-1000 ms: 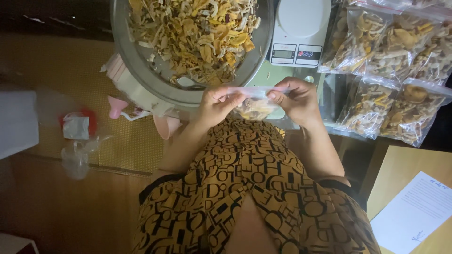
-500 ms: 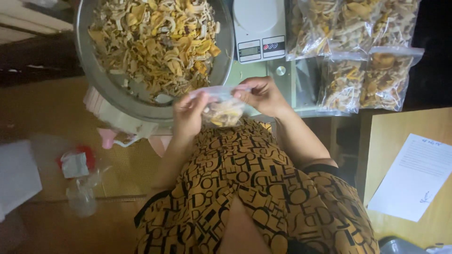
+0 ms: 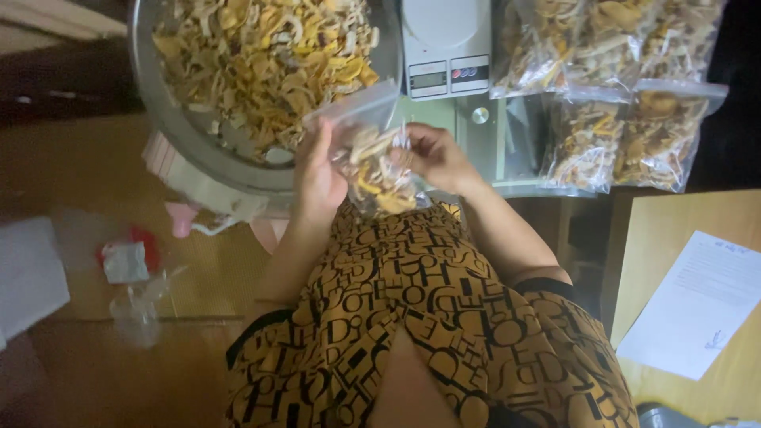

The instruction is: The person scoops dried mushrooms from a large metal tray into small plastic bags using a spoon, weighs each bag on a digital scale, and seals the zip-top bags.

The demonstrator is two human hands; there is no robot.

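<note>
Setting: a dim room is seen from above; a wooden floor [image 3: 87,182] fills the left of the frame, and a light wooden table [image 3: 674,230] with a white sheet of paper [image 3: 697,301] lies at the lower right.
Left hand: the left hand [image 3: 317,178] is closed around the left edge of a clear plastic bag [image 3: 372,158], fingers curled on the film.
Right hand: the right hand [image 3: 432,154] is pinched on the bag's right edge.
Bag: it is held at centre frame, just below the rim of a large metal bowl [image 3: 182,135], and is partly filled.
Contents: dried yellow and tan strips [image 3: 269,55], curled, light and brittle-looking, are heaped in the bowl.
Surroundings: a white digital scale [image 3: 444,43] stands at top centre; filled bags [image 3: 618,87] are stacked at upper right.
Risk: the thin, slippery film may be let slip or tilted, so that strips are spilled onto the patterned lap [image 3: 412,317]; brittle pieces could be crushed by a tight squeeze.
</note>
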